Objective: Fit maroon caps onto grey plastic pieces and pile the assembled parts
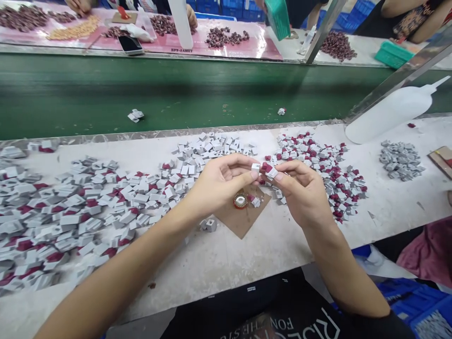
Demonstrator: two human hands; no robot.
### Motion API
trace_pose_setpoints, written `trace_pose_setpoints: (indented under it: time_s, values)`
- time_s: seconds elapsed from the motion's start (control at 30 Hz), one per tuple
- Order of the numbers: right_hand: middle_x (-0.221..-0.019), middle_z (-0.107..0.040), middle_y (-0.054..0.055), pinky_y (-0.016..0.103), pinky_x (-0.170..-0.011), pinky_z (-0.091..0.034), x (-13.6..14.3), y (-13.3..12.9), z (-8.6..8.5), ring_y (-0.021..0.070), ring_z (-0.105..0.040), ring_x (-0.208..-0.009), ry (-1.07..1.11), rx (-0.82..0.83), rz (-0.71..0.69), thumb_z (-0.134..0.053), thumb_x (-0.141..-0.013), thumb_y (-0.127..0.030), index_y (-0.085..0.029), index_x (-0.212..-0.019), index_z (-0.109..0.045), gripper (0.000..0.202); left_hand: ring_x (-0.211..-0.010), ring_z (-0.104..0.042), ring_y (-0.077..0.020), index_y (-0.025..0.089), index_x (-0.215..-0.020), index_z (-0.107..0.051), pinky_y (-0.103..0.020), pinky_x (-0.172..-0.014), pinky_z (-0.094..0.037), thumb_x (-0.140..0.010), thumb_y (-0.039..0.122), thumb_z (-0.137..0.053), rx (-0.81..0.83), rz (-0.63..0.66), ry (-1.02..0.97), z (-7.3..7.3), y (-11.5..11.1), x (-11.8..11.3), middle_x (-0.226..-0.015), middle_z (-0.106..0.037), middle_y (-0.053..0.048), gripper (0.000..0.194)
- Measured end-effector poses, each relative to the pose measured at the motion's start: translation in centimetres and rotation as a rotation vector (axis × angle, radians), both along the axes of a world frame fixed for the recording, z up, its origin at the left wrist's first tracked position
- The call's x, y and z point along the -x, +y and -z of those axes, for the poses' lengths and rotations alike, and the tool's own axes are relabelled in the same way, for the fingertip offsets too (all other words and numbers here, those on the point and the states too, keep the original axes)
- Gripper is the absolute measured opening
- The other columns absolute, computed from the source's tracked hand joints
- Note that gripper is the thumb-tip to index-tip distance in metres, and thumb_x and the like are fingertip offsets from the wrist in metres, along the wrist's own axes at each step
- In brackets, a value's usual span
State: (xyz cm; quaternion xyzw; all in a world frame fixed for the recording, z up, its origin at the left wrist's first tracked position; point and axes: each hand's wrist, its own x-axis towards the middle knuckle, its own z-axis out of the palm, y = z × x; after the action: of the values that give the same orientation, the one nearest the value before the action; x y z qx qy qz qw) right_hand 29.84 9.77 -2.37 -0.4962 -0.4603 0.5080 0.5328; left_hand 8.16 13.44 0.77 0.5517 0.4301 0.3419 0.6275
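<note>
My left hand (226, 181) pinches a small white block-shaped plastic part (255, 167) between thumb and fingertips. Close by, my right hand (302, 190) is closed on a small maroon and white plastic part (269, 170). The two parts sit side by side in front of me; whether they touch I cannot tell. Beneath the hands lies a brown square board (242, 225) bearing a small round dish with an orange rim (240, 201) and a maroon and white piece (254, 201). A loose grey part (211, 225) rests just left of the board.
Heaps of grey-white and maroon parts (116, 197) spread left, with a mixed pile (339, 183) and a grey pile (401, 161) to the right. A white squeeze bottle (390, 113) leans by a metal post (399, 75). Beyond the green conveyor belt (197, 89), other people work at a bench.
</note>
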Motion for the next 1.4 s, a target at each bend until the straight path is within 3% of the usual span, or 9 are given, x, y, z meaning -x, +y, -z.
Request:
trace_pose_setpoints:
  time_s: [0.23, 0.4, 0.63, 0.77, 0.87, 0.93, 1.07, 1.23, 1.4]
  values:
    - [-0.099, -0.088, 0.003, 0.039, -0.084, -0.073, 0.1, 0.1, 0.0, 0.0239, -0.086, -0.092, 0.014, -0.039, 0.004, -0.096, -0.093, -0.042, -0.029, -0.100, -0.085, 0.018, -0.088, -0.089, -0.0274, 0.023, -0.117, -0.083, -0.038, -0.074, -0.074, -0.102, 0.032, -0.083, 0.012, 0.022, 0.013, -0.1, 0.3, 0.1, -0.101, -0.089, -0.009, 0.018]
    - [-0.095, -0.088, 0.003, 0.039, -0.085, -0.075, -0.1, 0.4, -0.8, 0.0235, -0.086, -0.090, -0.070, -0.026, -0.041, -0.098, -0.088, -0.033, -0.028, -0.096, -0.088, 0.014, -0.087, -0.088, -0.0267, 0.022, -0.107, -0.082, -0.041, -0.078, -0.075, -0.097, 0.027, -0.084, -0.024, 0.072, -0.008, 0.6, 0.4, 0.3, -0.096, -0.088, -0.008, 0.012]
    - [-0.103, -0.090, 0.006, 0.044, -0.088, -0.076, -0.2, 3.2, -1.2, 0.0246, -0.087, -0.093, -0.080, 0.007, -0.194, -0.098, -0.088, -0.043, -0.026, -0.099, -0.087, 0.023, -0.090, -0.087, -0.0279, 0.024, -0.103, -0.082, -0.043, -0.082, -0.074, -0.093, 0.031, -0.087, -0.114, 0.027, 0.060, 0.5, 1.9, 0.9, -0.099, -0.088, -0.008, 0.013]
    - [-0.104, -0.087, 0.006, 0.046, -0.088, -0.073, -1.4, 8.7, -1.8, 0.0254, -0.084, -0.094, -0.219, -0.036, -0.325, -0.094, -0.092, -0.046, -0.026, -0.102, -0.083, 0.024, -0.097, -0.084, -0.0268, 0.025, -0.103, -0.083, -0.043, -0.090, -0.071, -0.092, 0.033, -0.086, -0.281, -0.013, 0.150, 0.1, 5.5, 2.2, -0.106, -0.088, -0.009, 0.015]
    - [-0.108, -0.084, 0.009, 0.046, -0.084, -0.068, -2.4, 15.2, -1.9, 0.0277, -0.082, -0.093, -0.588, -0.110, -0.138, -0.081, -0.097, -0.031, -0.023, -0.109, -0.083, 0.015, -0.093, -0.080, -0.0268, 0.026, -0.097, -0.083, -0.044, -0.087, -0.068, -0.089, 0.033, -0.086, -0.420, -0.106, 0.322, 0.7, 9.3, 3.3, -0.100, -0.087, -0.009, 0.011]
    - [-0.107, -0.083, 0.011, 0.048, -0.095, -0.064, -2.4, 19.6, -1.5, 0.0297, -0.080, -0.096, -0.930, -0.105, -0.009, -0.075, -0.097, -0.022, -0.020, -0.121, -0.083, 0.025, -0.089, -0.078, -0.0270, 0.025, -0.093, -0.081, -0.044, -0.083, -0.067, -0.086, 0.029, -0.086, -0.425, -0.190, 0.404, 1.5, 12.0, 3.5, -0.094, -0.084, -0.009, 0.010]
    - [-0.116, -0.085, 0.015, 0.049, -0.104, -0.060, -0.4, 25.7, 0.5, 0.0359, -0.077, -0.113, -1.136, -0.037, -0.045, -0.078, -0.100, -0.031, -0.020, -0.126, -0.083, 0.029, -0.087, -0.076, -0.0283, 0.025, -0.085, -0.071, -0.047, -0.085, -0.066, -0.083, 0.020, -0.085, -0.342, -0.296, 0.558, 3.3, 16.9, 2.2, -0.088, -0.081, -0.009, 0.015]
    - [-0.115, -0.084, 0.017, 0.047, -0.108, -0.056, 1.4, 26.4, 2.0, 0.0359, -0.075, -0.115, -1.136, -0.060, -0.091, -0.073, -0.095, -0.018, -0.020, -0.101, -0.082, 0.011, -0.090, -0.074, -0.0311, 0.026, -0.080, -0.063, -0.056, -0.092, -0.063, -0.081, 0.014, -0.084, -0.325, -0.359, 0.643, 5.2, 21.1, -0.1, -0.090, -0.079, -0.010, 0.024]
    - [-0.104, -0.079, 0.009, 0.040, -0.087, -0.061, -0.7, 23.1, 0.5, 0.0249, -0.075, -0.085, -0.988, -0.090, -0.159, -0.067, -0.090, -0.016, -0.020, -0.107, -0.075, 0.020, -0.088, -0.071, -0.0301, 0.025, -0.079, -0.063, -0.057, -0.094, -0.062, -0.082, 0.016, -0.085, -0.311, -0.350, 0.658, 6.7, 23.4, -1.0, -0.086, -0.076, -0.009, 0.024]
